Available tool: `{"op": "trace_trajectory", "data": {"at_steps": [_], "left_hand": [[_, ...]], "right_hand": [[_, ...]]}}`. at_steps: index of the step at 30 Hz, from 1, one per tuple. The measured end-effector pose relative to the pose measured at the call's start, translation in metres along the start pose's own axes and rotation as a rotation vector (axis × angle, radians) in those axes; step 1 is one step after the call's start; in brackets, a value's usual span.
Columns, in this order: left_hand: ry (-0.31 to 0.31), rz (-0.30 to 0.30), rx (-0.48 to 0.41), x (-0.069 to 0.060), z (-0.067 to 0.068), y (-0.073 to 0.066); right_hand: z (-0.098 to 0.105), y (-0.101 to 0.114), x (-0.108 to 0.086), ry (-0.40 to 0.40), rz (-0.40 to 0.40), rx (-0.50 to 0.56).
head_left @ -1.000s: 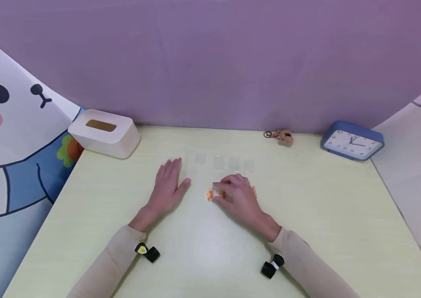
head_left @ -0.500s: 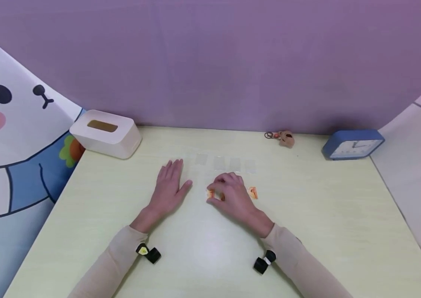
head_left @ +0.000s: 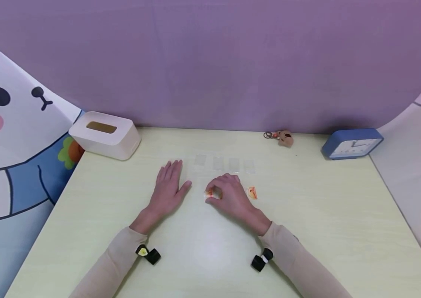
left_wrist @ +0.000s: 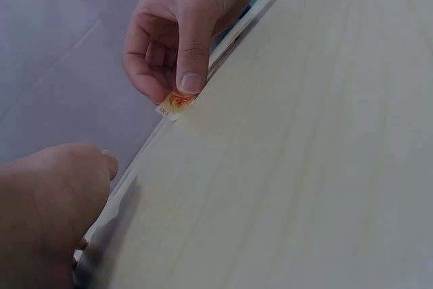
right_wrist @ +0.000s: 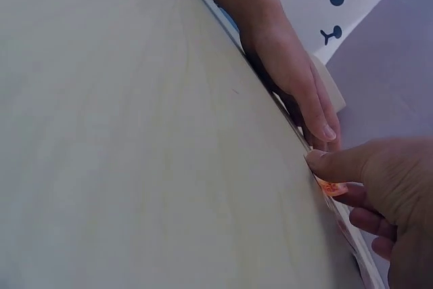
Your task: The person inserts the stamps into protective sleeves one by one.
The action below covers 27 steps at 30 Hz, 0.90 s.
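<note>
My right hand (head_left: 230, 196) holds a small orange-and-white printed piece (head_left: 209, 194) by its edges, between thumb and fingers, at the middle of the table. In the left wrist view this thin piece (left_wrist: 176, 104) sits between the thumb and a fingertip; its exact kind is too small to tell. Just right of the hand lies a second orange printed piece (head_left: 252, 193). My left hand (head_left: 167, 188) rests flat on the table, fingers straight, to the left of the piece and apart from it. The curled palm side of the right hand is hidden in the head view.
A row of several clear, thin squares (head_left: 218, 163) lies beyond the hands. At the back stand a white tissue box (head_left: 104, 134) on the left and a blue clock (head_left: 352, 144) on the right. A brown keychain (head_left: 285, 138) lies near the back edge of the table (head_left: 195, 265).
My right hand has shifted a little left, closing its fingers in on the piece and uncovering the second orange piece. My left hand stays put. The clock appears at a different tilt.
</note>
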State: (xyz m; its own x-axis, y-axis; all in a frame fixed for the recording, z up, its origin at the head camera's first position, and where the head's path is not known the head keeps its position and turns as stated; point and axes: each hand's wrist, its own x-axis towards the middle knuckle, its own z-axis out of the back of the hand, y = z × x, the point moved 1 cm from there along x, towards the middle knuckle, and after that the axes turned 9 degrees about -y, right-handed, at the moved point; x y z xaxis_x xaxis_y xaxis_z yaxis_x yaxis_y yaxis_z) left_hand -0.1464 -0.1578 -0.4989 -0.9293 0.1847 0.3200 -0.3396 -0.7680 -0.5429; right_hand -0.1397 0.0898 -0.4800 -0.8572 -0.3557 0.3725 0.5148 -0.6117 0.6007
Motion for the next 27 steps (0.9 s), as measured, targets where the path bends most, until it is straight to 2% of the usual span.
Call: {"op": "trace_trajectory", "data": {"at_steps": [5,14,20,27], "left_hand": [[-0.004,-0.006,0.003,-0.0001,-0.0002,0.0002],[-0.011,-0.012,0.009,-0.0001,-0.0012,0.0012],[-0.019,0.004,-0.033,0.0013,-0.0004,0.0008],[-0.090,0.004,-0.102,0.0053,0.0002,-0.0005]], "right_hand": [[-0.0007,0.0000,0.0001,-0.018,-0.011,0.020],[-0.0007,-0.0036,-0.0013,-0.038,0.044,0.045],[-0.0006,-0.0038,-0.0004,-0.027,-0.036,0.151],[0.0030,-0.0035,-0.0029,-0.039,-0.065,0.243]]}}
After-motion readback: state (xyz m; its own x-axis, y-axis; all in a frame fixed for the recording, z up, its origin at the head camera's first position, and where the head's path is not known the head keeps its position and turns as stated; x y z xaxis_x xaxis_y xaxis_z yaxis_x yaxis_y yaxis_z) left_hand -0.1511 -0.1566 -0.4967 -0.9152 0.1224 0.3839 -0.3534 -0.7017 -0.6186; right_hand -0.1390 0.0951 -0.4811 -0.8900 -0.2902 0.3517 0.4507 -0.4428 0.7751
